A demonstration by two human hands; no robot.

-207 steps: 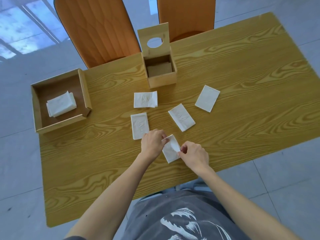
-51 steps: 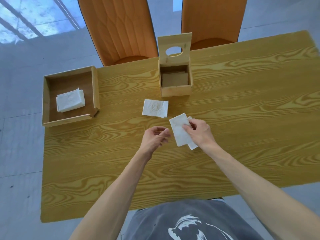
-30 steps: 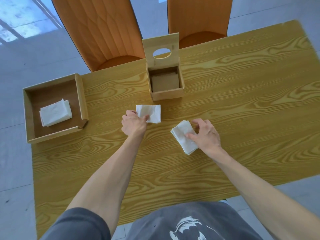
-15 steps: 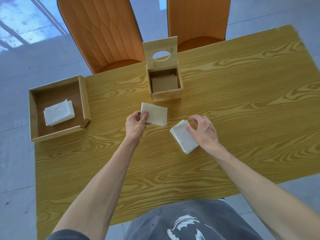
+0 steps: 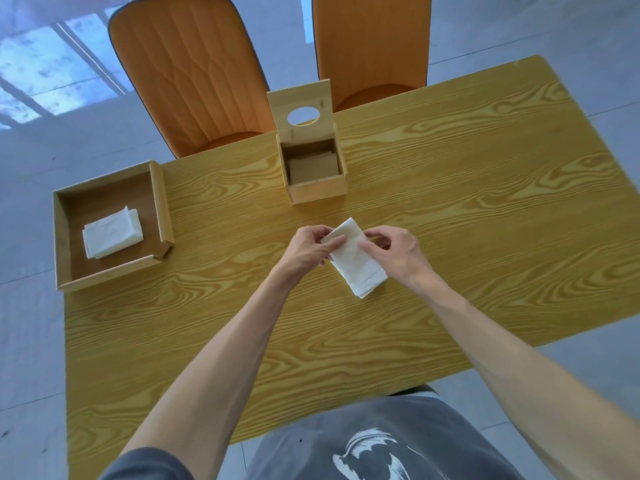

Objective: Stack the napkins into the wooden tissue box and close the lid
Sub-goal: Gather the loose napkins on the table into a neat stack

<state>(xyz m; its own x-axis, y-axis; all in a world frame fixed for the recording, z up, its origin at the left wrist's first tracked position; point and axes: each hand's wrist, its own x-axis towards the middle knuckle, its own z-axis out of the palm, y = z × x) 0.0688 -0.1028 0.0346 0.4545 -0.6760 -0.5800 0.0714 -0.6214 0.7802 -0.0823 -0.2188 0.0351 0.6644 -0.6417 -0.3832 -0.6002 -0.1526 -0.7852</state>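
Observation:
A pile of white folded napkins [image 5: 356, 268] lies on the table's middle, between my hands. My left hand [image 5: 310, 251] grips its far left edge, fingers over the top napkin. My right hand [image 5: 394, 252] pinches the pile's right side. The wooden tissue box [image 5: 317, 192] stands beyond the pile with its lid [image 5: 299, 110] raised upright, a round hole in the lid. Only a brown bottom shows inside the box.
A shallow wooden tray [image 5: 157, 206] at the left holds another pile of white napkins [image 5: 112, 232]. Two orange chairs [image 5: 194, 74] stand behind the table's far edge. The table [image 5: 485, 209] is yellow wood grain.
My left hand lifted the last loose napkin and carried it right onto the pile under my right hand. Both hands are now on the pile.

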